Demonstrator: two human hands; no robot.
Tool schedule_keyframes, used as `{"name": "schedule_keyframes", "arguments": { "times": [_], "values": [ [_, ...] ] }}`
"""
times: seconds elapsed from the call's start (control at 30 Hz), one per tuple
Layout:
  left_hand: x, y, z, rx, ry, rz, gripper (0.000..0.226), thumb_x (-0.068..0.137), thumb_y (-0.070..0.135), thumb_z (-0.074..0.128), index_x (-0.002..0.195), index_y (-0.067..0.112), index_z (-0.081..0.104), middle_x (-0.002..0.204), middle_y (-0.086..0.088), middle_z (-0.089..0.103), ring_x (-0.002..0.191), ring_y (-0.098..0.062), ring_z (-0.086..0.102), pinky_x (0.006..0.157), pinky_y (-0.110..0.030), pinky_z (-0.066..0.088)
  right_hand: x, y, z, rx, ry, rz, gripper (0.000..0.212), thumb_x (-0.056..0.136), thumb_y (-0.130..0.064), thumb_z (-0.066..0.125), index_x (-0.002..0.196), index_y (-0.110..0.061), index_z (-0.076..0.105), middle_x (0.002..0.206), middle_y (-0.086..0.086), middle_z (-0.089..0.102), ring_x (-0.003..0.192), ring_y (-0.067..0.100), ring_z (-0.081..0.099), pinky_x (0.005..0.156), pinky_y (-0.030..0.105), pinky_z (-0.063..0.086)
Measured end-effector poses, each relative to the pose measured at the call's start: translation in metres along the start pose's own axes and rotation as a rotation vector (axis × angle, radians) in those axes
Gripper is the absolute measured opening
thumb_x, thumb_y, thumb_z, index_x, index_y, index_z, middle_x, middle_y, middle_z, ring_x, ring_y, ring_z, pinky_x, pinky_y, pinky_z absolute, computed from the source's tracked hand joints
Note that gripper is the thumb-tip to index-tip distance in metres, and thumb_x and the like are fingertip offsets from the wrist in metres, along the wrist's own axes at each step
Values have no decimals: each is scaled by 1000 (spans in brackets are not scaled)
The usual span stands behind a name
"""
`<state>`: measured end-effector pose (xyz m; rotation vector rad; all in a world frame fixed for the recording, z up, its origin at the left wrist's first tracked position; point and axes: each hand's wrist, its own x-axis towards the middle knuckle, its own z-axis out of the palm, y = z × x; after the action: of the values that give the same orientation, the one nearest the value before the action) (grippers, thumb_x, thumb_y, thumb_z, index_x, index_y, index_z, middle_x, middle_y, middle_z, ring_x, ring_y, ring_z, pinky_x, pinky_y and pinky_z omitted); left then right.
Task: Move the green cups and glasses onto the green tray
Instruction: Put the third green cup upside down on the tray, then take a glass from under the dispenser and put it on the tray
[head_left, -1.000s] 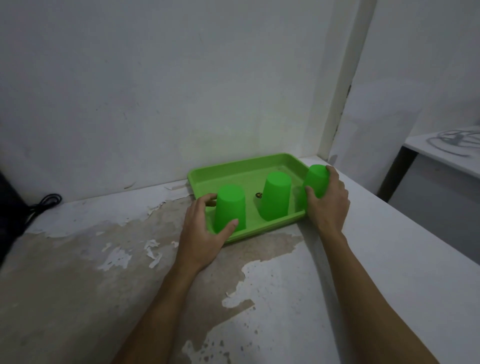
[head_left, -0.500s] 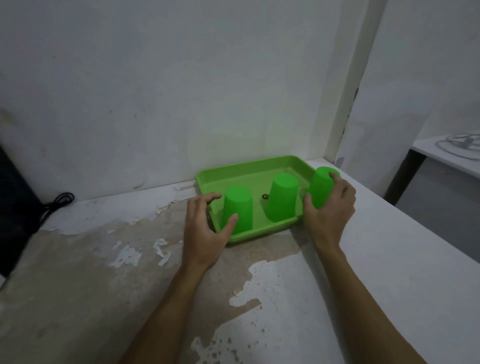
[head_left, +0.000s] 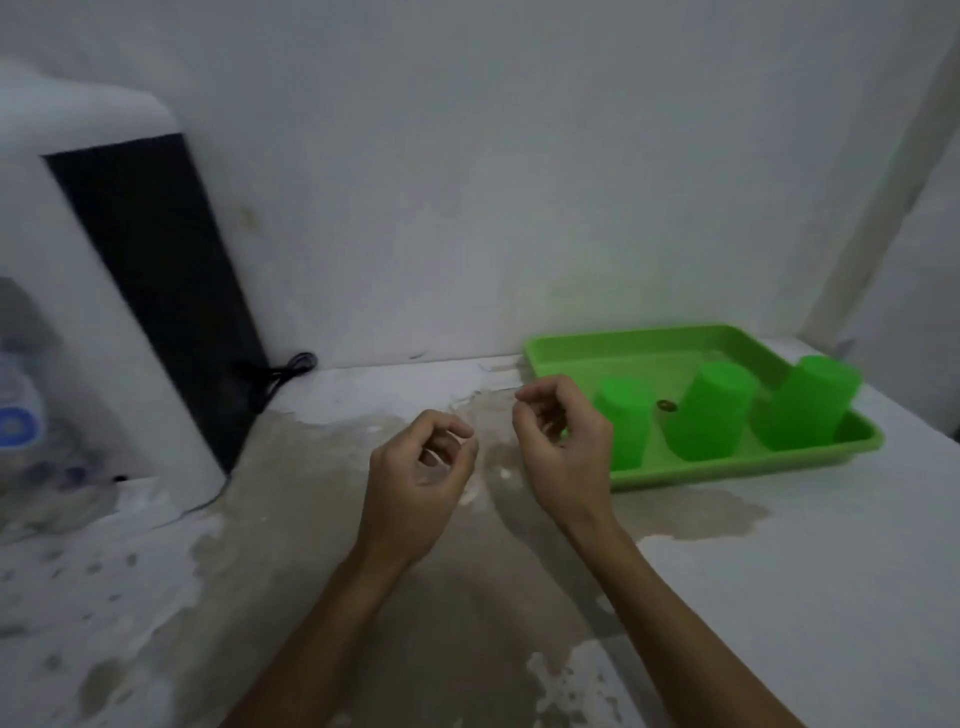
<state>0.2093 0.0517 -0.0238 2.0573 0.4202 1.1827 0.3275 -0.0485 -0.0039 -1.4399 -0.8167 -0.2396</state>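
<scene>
Three green cups stood inverted in a row along the near side of the green tray (head_left: 649, 340): left cup (head_left: 626, 421), middle cup (head_left: 709, 410), right cup (head_left: 805, 402). The tray lay on the counter (head_left: 779, 597) to the right of both hands. The right hand (head_left: 563, 452) was nearer, just beside the left cup; the left hand (head_left: 418, 486) hung farther left. Each grip was loosely curled and held nothing. No further green cup was visible on the counter; the task appeared complete

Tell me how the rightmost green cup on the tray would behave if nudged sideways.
The rightmost cup looks like thin plastic, so probably light and quick to slide. It stands upside down on its wide rim, so tipping seems unlikely. The tray has a raised lip that would likely stop it.
</scene>
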Motion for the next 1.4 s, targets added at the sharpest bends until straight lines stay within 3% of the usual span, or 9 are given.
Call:
{"name": "schedule_keyframes", "arguments": {
  "times": [0.2, 0.43, 0.57, 0.73, 0.9, 1.0, 1.13, 1.27, 1.4],
  "values": [
    [-20, -32, -80, 192, 99, 19, 15, 87, 3, 76, 92, 16, 70, 86, 8, 68, 77, -10, 64, 70, -15, 51, -30, -18, 83, 187, -188, 213, 18, 86, 6, 63, 80, -11, 66, 64, -3, 56, 57, 2, 48, 54, 14, 40],
    [-33, -60, -149, 376, 460, -63, 21, 84, -1, 74, 99, 13, 67, 94, -1, 60, 83, -13, 58, 77, -13, 44, -62, -19, 151, 32, -580, 375, 10, 81, -12, 62, 76, -17, 69, 64, -4, 63, 55, 6, 54, 53, 27, 48],
    [-30, -70, -166, 464, 714, -83, 23, 80, 6, 72, 103, 5, 66, 110, -3, 48, 103, -30, 58, 94, -22, 45, -71, -18, 170, -102, -629, 339, 8, 78, -24, 61, 76, -23, 68, 69, -4, 68, 62, 10, 63, 60, 38, 58],
    [-28, -77, -177, 553, 975, -165, 48, 69, 11, 75, 112, -4, 60, 122, -28, 49, 122, -34, 49, 106, -34, 35, -73, -16, 169, -120, -642, 321, 8, 80, -24, 61, 76, -24, 68, 68, -5, 68, 65, 15, 64, 61, 40, 57],
    [-27, -82, -182, 455, 983, -205, 72, 71, 11, 79, 133, -5, 47, 136, -25, 44, 132, -29, 45, 112, -28, 34, -73, -14, 166, -116, -670, 291, 9, 83, -21, 64, 76, -24, 69, 71, -5, 68, 66, 12, 63, 61, 36, 55],
    [-27, -85, -185, 314, 937, -238, 86, 77, 9, 83, 149, 4, 38, 145, -6, 43, 136, -15, 45, 114, -17, 37, -73, -12, 164, -120, -683, 295, 8, 82, -22, 63, 78, -24, 69, 72, -5, 69, 68, 13, 64, 63, 39, 57],
    [-28, -91, -190, 247, 963, -300, 94, 79, 14, 86, 157, 15, 33, 156, -1, 45, 141, -13, 46, 116, -24, 41, -72, -12, 163, -103, -698, 290, 9, 84, -21, 63, 79, -24, 70, 75, -5, 70, 71, 14, 65, 66, 41, 58],
    [-26, -94, -192, 140, 1019, -384, 85, 77, 16, 88, 148, 21, 42, 143, -7, 57, 129, -19, 58, 109, -27, 50, -71, -12, 162, -93, -711, 279, 9, 87, -20, 64, 82, -24, 70, 76, -4, 70, 71, 16, 65, 65, 38, 57],
    [-25, -95, -195, 115, 1080, -423, 61, 74, 17, 91, 120, 11, 53, 120, -4, 64, 110, -20, 64, 103, -22, 52, -71, -10, 162, -87, -719, 277, 9, 88, -21, 64, 82, -25, 70, 76, -4, 69, 69, 14, 64, 61, 33, 55]
  ]
}}
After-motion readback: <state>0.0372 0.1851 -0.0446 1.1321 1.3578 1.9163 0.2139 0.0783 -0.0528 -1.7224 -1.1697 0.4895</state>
